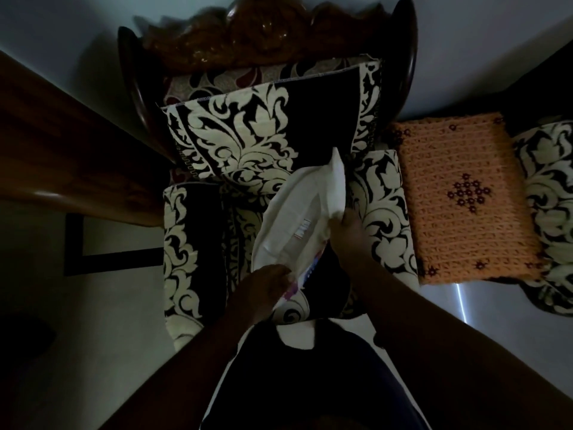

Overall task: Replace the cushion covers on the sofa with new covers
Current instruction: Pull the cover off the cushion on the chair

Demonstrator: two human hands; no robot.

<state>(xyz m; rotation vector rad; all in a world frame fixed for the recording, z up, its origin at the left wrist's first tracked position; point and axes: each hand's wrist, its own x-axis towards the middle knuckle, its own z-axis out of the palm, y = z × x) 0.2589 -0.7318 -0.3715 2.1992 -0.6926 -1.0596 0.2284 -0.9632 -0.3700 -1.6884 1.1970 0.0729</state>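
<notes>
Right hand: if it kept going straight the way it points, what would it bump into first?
Probably the patterned cushion propped against the chair back. The right hand grips the white insert and points up-left; depth is unclear.

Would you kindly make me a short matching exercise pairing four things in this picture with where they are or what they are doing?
Things:
1. white cushion
2. orange knitted mat
3. patterned cushion
4. left hand

Places or states:
A. leaning against the chair back
B. lying on the seat to the right
C. held by both hands
D. gripping the lower end of the white cushion

Pairs: 1-C, 2-B, 3-A, 4-D
</notes>
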